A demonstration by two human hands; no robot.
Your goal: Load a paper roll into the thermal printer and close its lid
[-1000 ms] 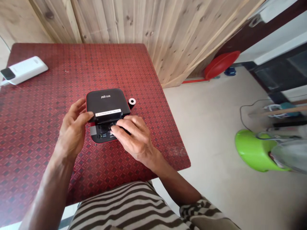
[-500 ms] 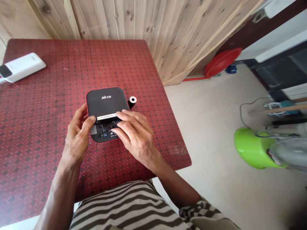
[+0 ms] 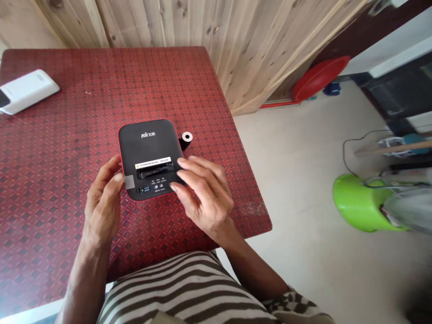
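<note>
A black box-shaped printer with a red rim and a white warning label lies on the red patterned table. Its lid is down. My left hand rests against the printer's left front corner, fingers loosely curled and holding nothing. My right hand hovers at the printer's right front, fingers spread, fingertips near the button row. A small black roll with a white core lies just right of the printer.
A white power bank lies at the table's far left. A wooden plank wall stands behind the table. On the floor to the right are a green fan base, a red basin and cables.
My right hand has drawn back from the printer's paper slot and opened. The printer's lid has gone from raised to closed. The left hand slid slightly toward the front corner.
</note>
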